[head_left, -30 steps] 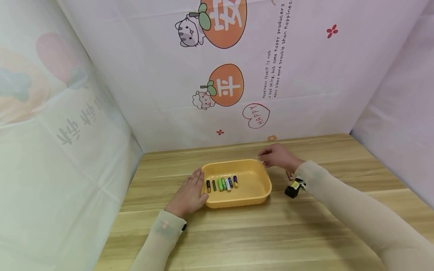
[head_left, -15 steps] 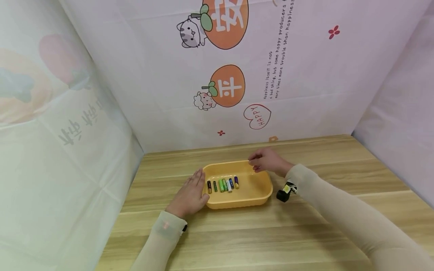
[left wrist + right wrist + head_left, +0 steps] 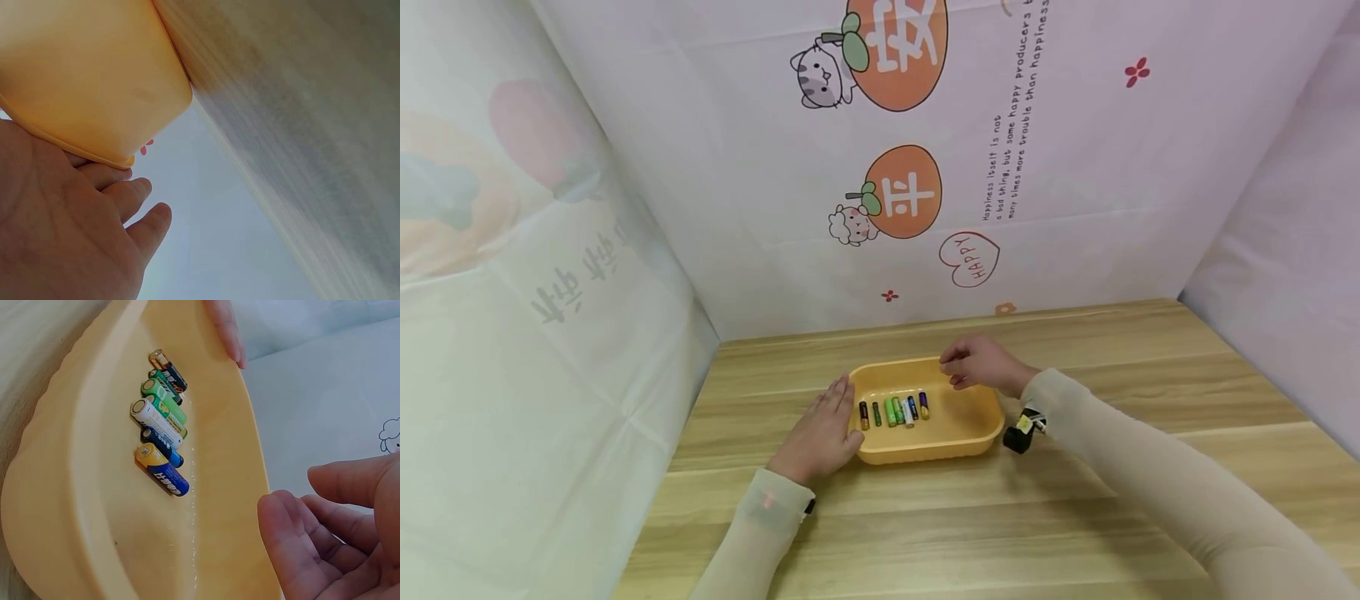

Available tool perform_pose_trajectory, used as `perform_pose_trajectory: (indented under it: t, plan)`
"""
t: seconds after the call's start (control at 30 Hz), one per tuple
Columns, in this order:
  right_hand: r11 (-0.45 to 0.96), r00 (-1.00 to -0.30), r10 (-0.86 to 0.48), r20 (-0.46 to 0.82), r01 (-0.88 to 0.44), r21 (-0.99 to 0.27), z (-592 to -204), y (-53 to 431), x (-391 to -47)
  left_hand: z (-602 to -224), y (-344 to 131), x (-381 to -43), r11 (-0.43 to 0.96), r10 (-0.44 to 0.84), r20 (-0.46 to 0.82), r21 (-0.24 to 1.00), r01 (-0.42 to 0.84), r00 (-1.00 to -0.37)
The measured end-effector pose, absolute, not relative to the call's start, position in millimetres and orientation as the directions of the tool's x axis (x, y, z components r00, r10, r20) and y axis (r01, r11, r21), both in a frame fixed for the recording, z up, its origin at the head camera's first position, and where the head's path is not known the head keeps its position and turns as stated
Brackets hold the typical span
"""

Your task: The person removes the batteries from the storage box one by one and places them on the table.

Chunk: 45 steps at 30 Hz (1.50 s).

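A yellow plastic tray (image 3: 932, 452) stands on the table with several batteries in an uneven row across its left half. Nearest the right end of that row lies a purple-blue and yellow battery (image 3: 164, 470); beside it are a dark blue one (image 3: 161, 447) and a white one (image 3: 154, 423). My left hand (image 3: 820, 429) rests against the tray's left end, fingers extended along the rim. Over the back right part of the tray hovers my right hand (image 3: 987, 365), fingers loosely bent. Its thumb and fingertips (image 3: 275, 519) stand apart with nothing between them.
A wood-grain table (image 3: 880, 525) lies under the tray. White printed cloth (image 3: 760, 208) hangs behind it and along both sides. A black wrist camera (image 3: 1018, 437) sits below the right wrist, close to the tray's right end.
My right hand has moved left, from the tray's back right corner to over its inside. A reddish battery seen on the table to the right is now out of sight. The left hand stays put.
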State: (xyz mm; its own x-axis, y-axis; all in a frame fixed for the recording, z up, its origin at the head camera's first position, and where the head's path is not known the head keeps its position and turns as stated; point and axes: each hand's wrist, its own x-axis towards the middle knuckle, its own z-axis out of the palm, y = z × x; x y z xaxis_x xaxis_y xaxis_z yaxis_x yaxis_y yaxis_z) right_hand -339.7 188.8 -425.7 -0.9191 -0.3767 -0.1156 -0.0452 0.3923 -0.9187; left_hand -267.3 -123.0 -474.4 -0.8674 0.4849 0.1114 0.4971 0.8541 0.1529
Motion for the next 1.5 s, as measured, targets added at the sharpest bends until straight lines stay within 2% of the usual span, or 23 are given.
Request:
perform_pose_trajectory:
  t: [1.0, 1.5]
  plan:
    - [0.446, -0.908, -0.389, -0.157, -0.036, -0.894, -439.2, 169.3, -348.4, -471.6, -119.7, -264.6, 0.866, 0.467, 0.084, 0.158, 0.474, -0.881]
    - [0.561, -0.904, -0.388, -0.180, -0.077, -0.824, -445.8, 148.3, -340.7, -476.0, -121.8, -268.2, 0.863, 0.472, 0.083, 0.162, 0.479, -0.878]
